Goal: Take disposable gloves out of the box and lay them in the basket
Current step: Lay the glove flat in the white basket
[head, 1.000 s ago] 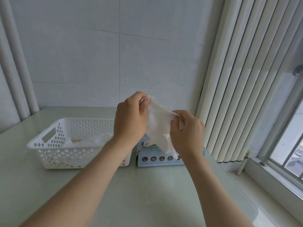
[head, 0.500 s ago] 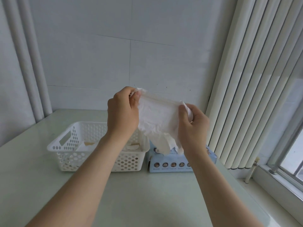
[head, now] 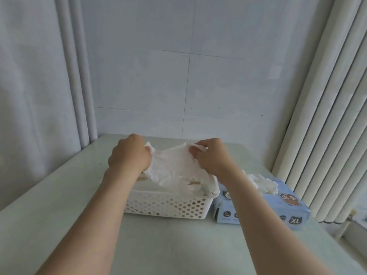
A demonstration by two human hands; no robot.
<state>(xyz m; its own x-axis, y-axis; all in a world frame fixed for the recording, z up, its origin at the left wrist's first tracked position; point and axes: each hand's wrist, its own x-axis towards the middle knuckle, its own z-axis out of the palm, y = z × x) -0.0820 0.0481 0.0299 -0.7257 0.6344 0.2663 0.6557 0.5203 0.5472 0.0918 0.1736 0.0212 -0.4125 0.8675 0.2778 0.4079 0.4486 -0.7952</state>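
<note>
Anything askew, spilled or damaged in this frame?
Little: a crumpled wad of gloves bulges out of the blue box. The left hand and right hand pinch one glove spread over the white basket; nothing spilled.

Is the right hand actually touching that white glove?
Touching. The head view shows the right hand pinching the upper edge of the glove, above the basket.

the white perforated plastic basket (head: 168,205) sits on the pale smooth tabletop (head: 178,247), with the pale blue cardboard glove box (head: 290,209) just beside it on the right. a thin white disposable glove (head: 172,165) hangs spread over the basket, pinched between the left hand (head: 129,157) at its left edge and the right hand (head: 210,157) at its right. crumpled white gloves (head: 262,183) poke from the box's top. behind the table stands the grey tiled wall (head: 178,76), and off to the right are the cream vertical blinds (head: 327,116).
</note>
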